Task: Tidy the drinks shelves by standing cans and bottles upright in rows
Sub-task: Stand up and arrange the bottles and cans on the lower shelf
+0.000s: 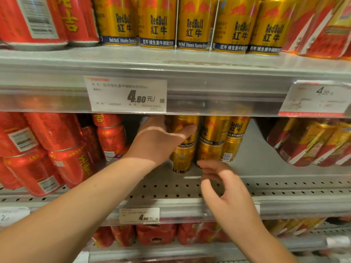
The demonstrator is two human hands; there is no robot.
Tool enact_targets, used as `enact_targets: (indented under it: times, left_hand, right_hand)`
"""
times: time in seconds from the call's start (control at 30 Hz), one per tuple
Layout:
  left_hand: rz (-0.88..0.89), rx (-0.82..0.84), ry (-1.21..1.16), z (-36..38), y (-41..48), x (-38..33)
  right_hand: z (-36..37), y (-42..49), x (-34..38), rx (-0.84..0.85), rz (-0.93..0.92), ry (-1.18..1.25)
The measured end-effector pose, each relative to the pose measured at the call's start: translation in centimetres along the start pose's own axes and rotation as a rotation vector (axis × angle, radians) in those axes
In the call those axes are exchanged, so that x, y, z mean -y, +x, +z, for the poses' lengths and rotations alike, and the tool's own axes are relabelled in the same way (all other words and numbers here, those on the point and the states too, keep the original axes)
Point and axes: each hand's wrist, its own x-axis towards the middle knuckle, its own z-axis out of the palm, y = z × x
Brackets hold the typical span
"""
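Observation:
On the middle shelf (171,188) gold Red Bull cans stand stacked two high. My left hand (157,143) reaches under the upper shelf and wraps around the upper gold can (187,123) of the left stack, thumb across its front. The lower gold can (181,158) stands upright beneath it. My right hand (222,185) hovers just in front of the neighbouring stack (212,141), fingers apart and curled, holding nothing. A third gold stack (234,139) stands to the right.
Red herbal-tea cans (57,149) crowd the left of the middle shelf, some tilted. Shrink-wrapped gold and red packs (311,143) lie at the right. A row of gold cans (157,25) lines the top shelf. Price tags (129,94) hang on the shelf edges. Red packs (155,234) fill the bottom shelf.

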Motion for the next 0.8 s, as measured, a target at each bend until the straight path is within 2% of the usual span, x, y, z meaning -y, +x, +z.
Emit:
enact_targets:
  times: [0.3,0.43,0.53,0.7,0.8]
  left_hand:
    - [-0.006,0.091,0.129,-1.5,-1.1,0.8]
    - [0.031,-0.080,0.543,-4.0,-4.4,3.9]
    - [-0.073,-0.073,0.773,-4.8,-6.3,5.8]
    - [-0.124,-0.037,0.768,-4.1,-7.2,6.5]
    - [-0.130,-0.003,0.887,-3.4,-6.9,6.7]
  right_hand:
    - [0.9,-0.3,-0.8,0.141,0.018,-0.200]
    - [1.7,-0.5,-0.9,0.153,-0.001,-0.330]
    - [2.1,-0.6,-0.5,0.148,-0.006,-0.316]
    - [2.6,-0.2,0.8,0.172,0.004,-0.184]
    - [2.4,0.3,1.2,0.159,0.025,-0.122]
